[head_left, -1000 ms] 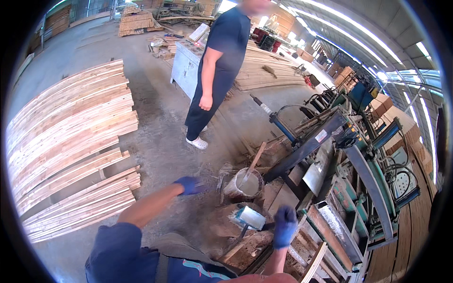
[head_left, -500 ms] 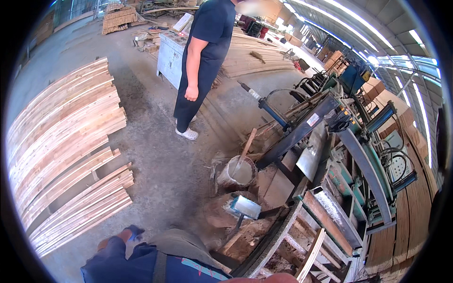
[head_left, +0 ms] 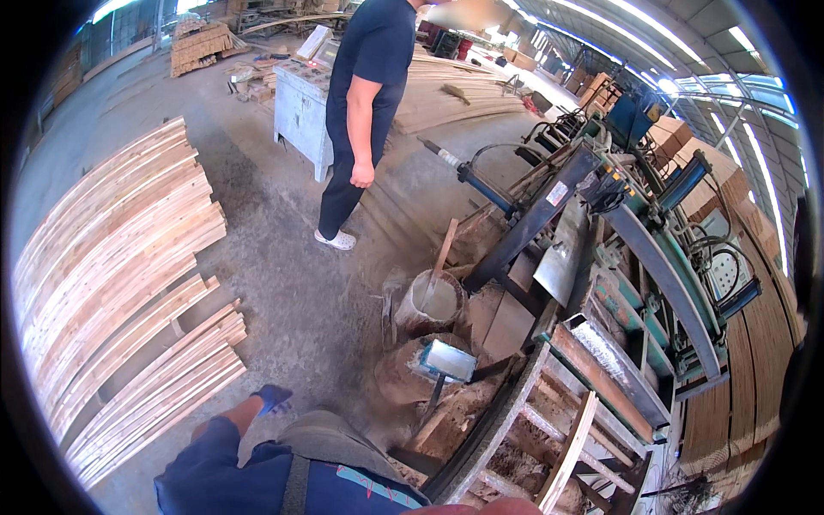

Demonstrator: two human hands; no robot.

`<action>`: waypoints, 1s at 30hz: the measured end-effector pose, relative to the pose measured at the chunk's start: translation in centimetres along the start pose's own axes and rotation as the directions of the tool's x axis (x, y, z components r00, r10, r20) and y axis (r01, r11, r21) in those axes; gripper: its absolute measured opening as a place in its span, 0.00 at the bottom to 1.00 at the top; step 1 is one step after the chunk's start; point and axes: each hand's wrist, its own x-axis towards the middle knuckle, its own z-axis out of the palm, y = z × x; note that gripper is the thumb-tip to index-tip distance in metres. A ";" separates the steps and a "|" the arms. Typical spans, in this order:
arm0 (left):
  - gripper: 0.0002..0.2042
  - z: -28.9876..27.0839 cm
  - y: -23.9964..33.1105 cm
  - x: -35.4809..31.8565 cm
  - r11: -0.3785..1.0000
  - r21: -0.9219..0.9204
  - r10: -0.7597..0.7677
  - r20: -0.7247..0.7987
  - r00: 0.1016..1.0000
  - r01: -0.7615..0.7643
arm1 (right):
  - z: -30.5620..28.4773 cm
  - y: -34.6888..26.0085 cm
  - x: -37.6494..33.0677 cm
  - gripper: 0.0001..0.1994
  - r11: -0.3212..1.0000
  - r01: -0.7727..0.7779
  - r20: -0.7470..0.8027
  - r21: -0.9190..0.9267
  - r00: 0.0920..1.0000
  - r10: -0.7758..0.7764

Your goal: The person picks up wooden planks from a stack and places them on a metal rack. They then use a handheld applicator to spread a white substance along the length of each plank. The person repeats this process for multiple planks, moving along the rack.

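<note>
My left hand [head_left: 273, 397], in a blue glove, hangs beside my body at the lower left. It is open as far as its small, slightly blurred fingers show, with nothing visible in it. The nearest things to it are the long pale wooden boards [head_left: 129, 283] laid out in rows on the floor. On my right, only a bare part of my right arm shows at the lower edge; the hand is out of sight. Close by that arm, a narrow wooden strip [head_left: 569, 455] lies slanted across a metal frame with rollers [head_left: 515, 421].
A machine with blue cylinders and a curved steel arm [head_left: 665, 283] fills the right side. Ahead stand a bucket [head_left: 429, 302] with a stick and a small rectangular panel [head_left: 449, 360] on a post. Farther off, a person [head_left: 369, 94] stands by a whitish cabinet [head_left: 300, 116].
My view has shifted slightly, so the machine sits a little farther left. My left hand appears a bit higher and farther right. The other person has shifted slightly left in view.
</note>
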 end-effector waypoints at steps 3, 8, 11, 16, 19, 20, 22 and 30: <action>0.21 -0.2 -7.3 -1.4 0.981 0.018 -0.195 -0.032 0.980 0.196 | -1.7 -0.9 1.4 0.33 0.982 0.026 0.140 -0.186 0.990 0.000; 0.21 0.7 -10.7 -6.5 0.941 0.062 -0.322 -0.142 0.936 0.333 | -10.0 -10.3 0.9 0.34 0.962 0.246 -0.128 0.119 0.965 -0.231; 0.20 0.7 -9.5 -5.8 0.963 -0.004 -0.270 -0.085 0.959 0.271 | -19.1 -24.4 -4.0 0.16 0.946 0.274 -0.359 0.172 0.912 -0.199; 0.18 0.1 -3.1 -7.4 0.960 -0.274 -0.085 -0.097 0.992 0.056 | -20.0 -35.9 -4.3 0.15 0.637 0.763 -0.412 0.112 0.619 -0.669; 0.17 -1.7 -5.1 -6.3 0.933 -0.336 -0.167 -0.080 0.983 0.131 | -17.1 -42.5 -7.0 0.13 0.433 0.892 -0.417 0.130 0.445 -0.792; 0.17 -2.1 -6.3 -5.3 0.926 -0.343 -0.192 -0.065 0.979 0.159 | -14.6 -43.9 -6.5 0.12 0.303 0.946 -0.409 0.112 0.322 -0.854; 0.17 -3.4 -9.1 -3.9 0.924 -0.297 -0.270 -0.062 0.961 0.240 | -12.1 -47.4 -9.4 0.14 0.321 0.936 -0.063 0.145 0.333 -0.941; 0.16 -13.2 -3.9 -4.9 0.887 -0.402 -0.322 -0.188 0.928 0.227 | 8.7 -52.9 -8.5 0.14 0.823 0.368 0.702 0.433 0.434 -0.564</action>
